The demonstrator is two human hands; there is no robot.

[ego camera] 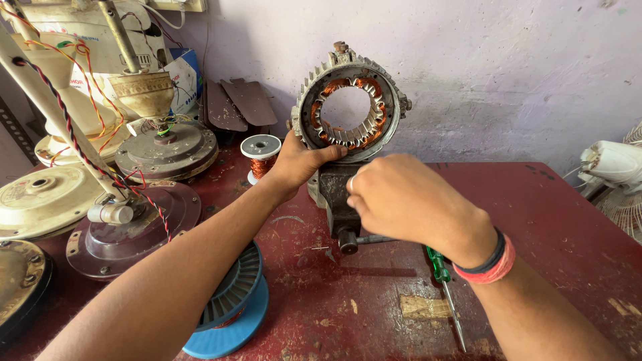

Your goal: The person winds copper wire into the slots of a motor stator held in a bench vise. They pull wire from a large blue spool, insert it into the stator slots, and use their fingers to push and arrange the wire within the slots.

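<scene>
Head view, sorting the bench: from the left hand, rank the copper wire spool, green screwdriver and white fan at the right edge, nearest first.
1. Copper wire spool, just left of the left hand, almost beside it.
2. Green screwdriver, lower right on the red table, past the right hand.
3. White fan, at the far right edge.

vise [334, 200]: handle end and front hidden behind right hand [401, 200] | screwdriver [447, 294]: top tucked under wrist, beside vise | blue spool [231, 314]: partly behind forearm, left of vise
</scene>
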